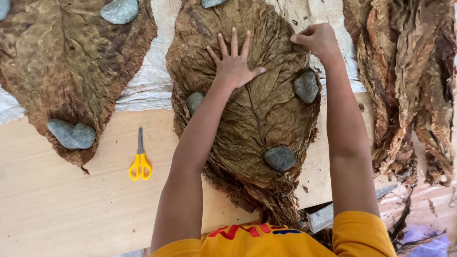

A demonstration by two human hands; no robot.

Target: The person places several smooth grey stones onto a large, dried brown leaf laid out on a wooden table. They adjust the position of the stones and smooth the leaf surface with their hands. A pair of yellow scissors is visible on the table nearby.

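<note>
A large dried brown leaf (pixel 257 114) lies spread on a stack of similar leaves in the middle of the wooden board (pixel 71 204). My left hand (pixel 234 64) presses flat on the leaf's upper part, fingers spread wide. My right hand (pixel 318 39) pinches the leaf's upper right edge with fingers closed on it. Three grey stones weigh the leaf down: one at the left (pixel 194 102), one at the right (pixel 306 86), one near the bottom (pixel 280 158).
Another flat stack of leaves (pixel 62 62) lies at the left, held by grey stones (pixel 71 134) (pixel 120 10). Yellow-handled scissors (pixel 140 162) lie on the board between the stacks. A crumpled pile of dried leaves (pixel 409 81) fills the right side. White cloth (pixel 147 81) covers the back.
</note>
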